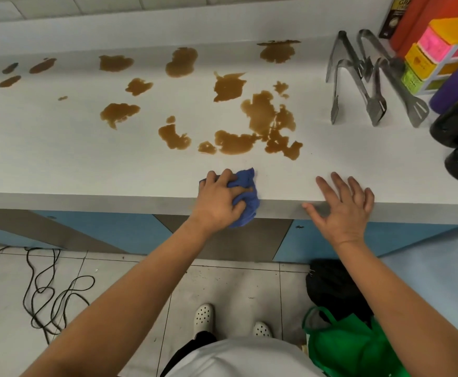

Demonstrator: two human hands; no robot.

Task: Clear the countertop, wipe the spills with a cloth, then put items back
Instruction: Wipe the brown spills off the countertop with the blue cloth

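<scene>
Several brown spills lie spread over the white countertop, from the far left to the middle. My left hand grips a crumpled blue cloth at the counter's front edge, just short of the nearest spill. My right hand rests flat on the front edge with its fingers spread and holds nothing.
Metal tongs and a slotted spatula lie at the right. Behind them stand coloured boxes, a purple bottle and dark sauce bottles. A green bag and a black cable lie on the floor.
</scene>
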